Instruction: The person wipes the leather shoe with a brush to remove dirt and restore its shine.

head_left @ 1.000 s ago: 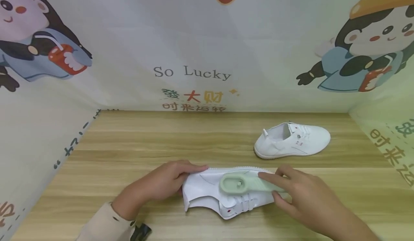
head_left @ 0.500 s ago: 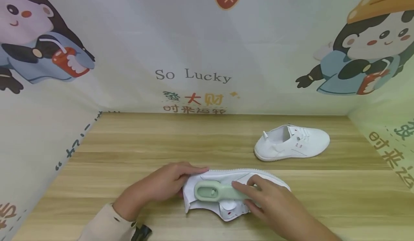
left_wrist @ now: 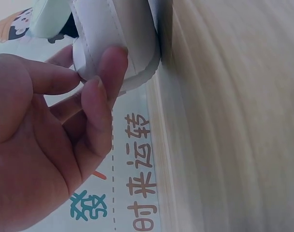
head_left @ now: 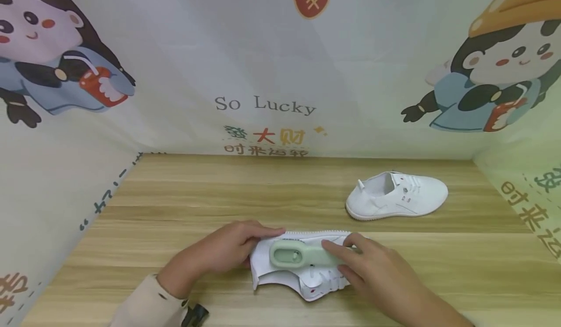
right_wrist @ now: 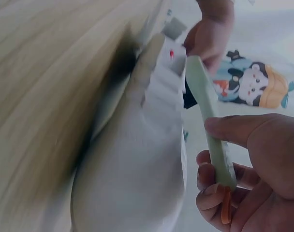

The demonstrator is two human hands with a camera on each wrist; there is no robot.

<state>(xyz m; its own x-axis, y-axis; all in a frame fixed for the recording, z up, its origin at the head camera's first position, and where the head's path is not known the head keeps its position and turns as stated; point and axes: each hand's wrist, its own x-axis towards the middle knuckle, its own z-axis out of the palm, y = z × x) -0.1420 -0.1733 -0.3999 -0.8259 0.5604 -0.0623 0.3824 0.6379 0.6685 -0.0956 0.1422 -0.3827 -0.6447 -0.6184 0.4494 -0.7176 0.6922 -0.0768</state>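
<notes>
A white lace-up sneaker (head_left: 265, 263) lies tipped on its side at the front of the table, heel to the left. My left hand (head_left: 230, 246) holds its heel end, thumb and fingers pinching the edge in the left wrist view. In my right hand (head_left: 379, 273) is a pale green brush (head_left: 313, 255), gripped by its handle between thumb and fingers. The oval brush head lies over the shoe's side, close to the ankle opening. Dark bristles (right_wrist: 189, 99) show under the head in the right wrist view. An orange loop (right_wrist: 226, 205) hangs at the handle's end.
A second white sneaker (head_left: 425, 195) stands upright on the wooden table (head_left: 219, 190) at the back right. Printed cloth walls (head_left: 372, 73) rise behind and at both sides. A small black object (head_left: 195, 315) sits by my left cuff.
My right hand has slid the brush left along the shoe toward the heel, then slightly back right. The left hand keeps its hold on the heel.
</notes>
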